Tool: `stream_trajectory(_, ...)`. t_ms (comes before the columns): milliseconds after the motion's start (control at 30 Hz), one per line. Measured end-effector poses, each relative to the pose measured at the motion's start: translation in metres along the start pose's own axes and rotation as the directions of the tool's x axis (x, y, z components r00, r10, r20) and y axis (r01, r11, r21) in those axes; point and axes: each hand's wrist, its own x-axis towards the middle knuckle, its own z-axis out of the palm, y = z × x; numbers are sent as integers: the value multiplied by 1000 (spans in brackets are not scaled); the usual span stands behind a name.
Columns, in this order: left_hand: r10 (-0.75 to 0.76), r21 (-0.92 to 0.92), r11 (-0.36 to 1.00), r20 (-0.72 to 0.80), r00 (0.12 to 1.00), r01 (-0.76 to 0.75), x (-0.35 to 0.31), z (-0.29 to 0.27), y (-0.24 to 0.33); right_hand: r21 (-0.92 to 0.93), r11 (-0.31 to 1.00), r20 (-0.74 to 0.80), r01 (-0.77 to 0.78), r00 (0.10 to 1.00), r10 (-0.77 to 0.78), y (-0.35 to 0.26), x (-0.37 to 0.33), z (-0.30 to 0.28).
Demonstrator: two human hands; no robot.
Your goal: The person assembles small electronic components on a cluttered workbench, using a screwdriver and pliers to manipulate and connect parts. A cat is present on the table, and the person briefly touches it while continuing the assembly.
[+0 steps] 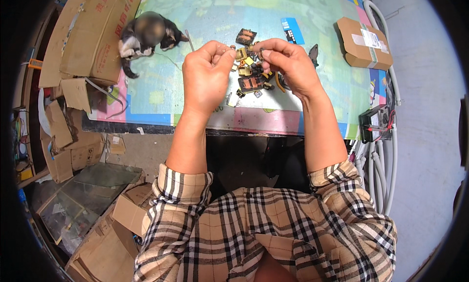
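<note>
Both my hands are raised over a heap of small electrical parts (245, 69) on the table. My left hand (207, 79) is closed, thumb and forefinger pressed together at a tiny coppery piece (233, 47) too small to name. A thin metal rod (189, 40) shows just past its knuckles; whether the hand holds it I cannot tell. Thumb and forefinger of my right hand (293, 69) pinch a small dark part (262, 53). In the heap, yellow-and-black coil parts surround a dark block with copper-coloured strips (250, 83); a similar block (246, 36) lies farther back.
A cat (168, 35) lies curled at the left, beside a large cardboard box (90, 35). Toward the right are a blue card (292, 31), black-handled pliers (313, 55) and a small carton (364, 43). A black meter with red leads (377, 123) sits at the right edge, near grey hoses (378, 177).
</note>
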Motion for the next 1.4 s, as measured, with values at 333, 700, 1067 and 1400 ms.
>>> stream_trajectory(333, 39, 2, 999, 67, 997, -39, 1, 1, -6, 411, 909, 69, -70, 997, 46, 4, 3, -6)
stream_trajectory(700, 37, 40, 998, 17, 999, -38, 1, -3, -1, 151, 980, 6, -130, 991, 130, 2, 2, -10)
stream_trajectory(1067, 28, 144, 989, 36, 999, -33, 1, -2, -2, 623, 750, 237, -221, 967, 88, 15, 9, -18)
stream_trajectory(1400, 24, 93, 995, 14, 1000, -25, 2, -8, -3, 503, 838, 165, -213, 975, 149, 13, 9, -19)
